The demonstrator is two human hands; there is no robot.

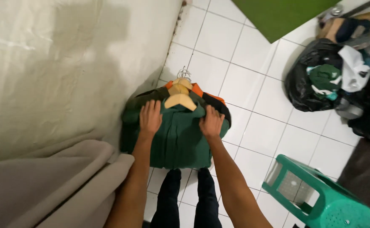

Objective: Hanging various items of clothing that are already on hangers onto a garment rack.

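A dark green garment (178, 139) hangs on a wooden hanger (180, 100) at the front of a bunch of hung clothes, with orange (197, 89) and black (218, 107) garments behind it. My left hand (150, 118) lies flat on the green garment's left shoulder, fingers spread. My right hand (211, 122) presses on its right shoulder. More wooden hangers with wire hooks (184, 75) stick up behind. Both hands rest on the fabric; neither clearly grips it.
A white wall (67, 63) runs along the left, with beige cloth (45, 185) below it. On the white tiled floor (252, 126) lie a green plastic stool (320, 196) on its side, black bags of clothes (328, 76) and a green mat (278, 14).
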